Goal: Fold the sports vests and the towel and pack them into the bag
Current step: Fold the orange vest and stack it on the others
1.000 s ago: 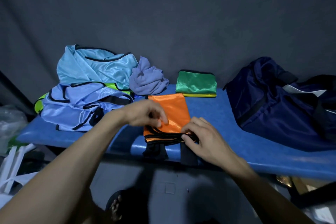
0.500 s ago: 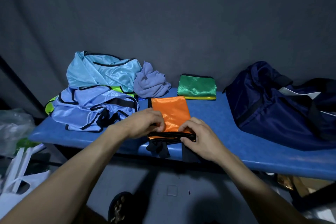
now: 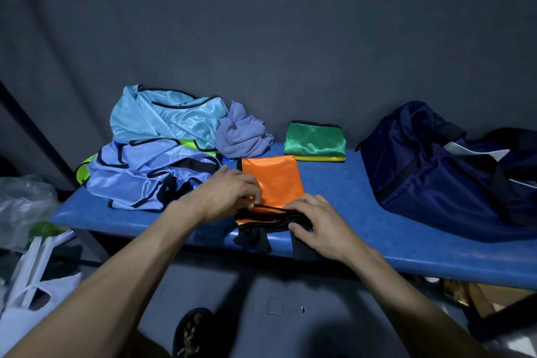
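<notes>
An orange vest (image 3: 273,180) with black trim lies folded narrow on the blue bench (image 3: 363,206). My left hand (image 3: 229,195) pinches its near left edge. My right hand (image 3: 316,224) grips the bunched black straps at its near end, and two strap ends hang over the bench edge. A folded green vest (image 3: 315,139) lies on a yellow one behind. At the left sit a pile of light blue vests (image 3: 157,154) and a crumpled purple towel (image 3: 242,134). The navy bag (image 3: 441,168) stands at the right.
A dark cloth backdrop hangs behind the bench. White plastic bags (image 3: 26,293) and a clear bag lie on the floor at the left. My sandalled foot (image 3: 191,331) shows below. Boxes sit under the bench at the right.
Both hands have stayed at the orange vest's near end. The fingers have gathered its black straps closer together. The camera has dropped a little.
</notes>
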### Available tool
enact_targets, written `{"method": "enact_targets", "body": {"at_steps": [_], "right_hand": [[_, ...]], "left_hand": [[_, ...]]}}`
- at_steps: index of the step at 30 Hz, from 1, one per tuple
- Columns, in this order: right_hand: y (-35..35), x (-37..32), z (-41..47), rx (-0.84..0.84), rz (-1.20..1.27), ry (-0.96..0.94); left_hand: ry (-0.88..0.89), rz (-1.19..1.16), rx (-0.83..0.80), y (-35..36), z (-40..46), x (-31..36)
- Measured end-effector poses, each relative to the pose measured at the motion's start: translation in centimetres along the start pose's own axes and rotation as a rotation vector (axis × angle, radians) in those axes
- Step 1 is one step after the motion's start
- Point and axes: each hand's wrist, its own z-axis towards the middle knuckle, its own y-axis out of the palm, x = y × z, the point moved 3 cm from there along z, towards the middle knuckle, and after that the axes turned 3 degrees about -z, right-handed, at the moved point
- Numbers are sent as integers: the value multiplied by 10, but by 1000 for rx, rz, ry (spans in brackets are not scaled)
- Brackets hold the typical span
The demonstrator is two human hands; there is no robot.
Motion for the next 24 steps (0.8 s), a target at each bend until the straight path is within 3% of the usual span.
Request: {"method": "enact_targets", "body": {"at_steps": [6, 10, 14, 19, 24], "right_hand": [[0, -8, -3, -90, -139, -48], [-16, -11, -13, -124, -94, -99], [-14, -9, -32, -188, -208, -120], [13, -12, -53, 45, -359, -106], [13, -19, -58, 237, -343, -126]], "left_hand": [[-51, 72, -101, 2, -8, 3], [-94, 140, -191, -5, -6, 15], [-25, -155, -25, -13, 2, 46], [55, -213, -146, 1, 6, 73], [49, -198, -107, 7, 5, 70]]}}
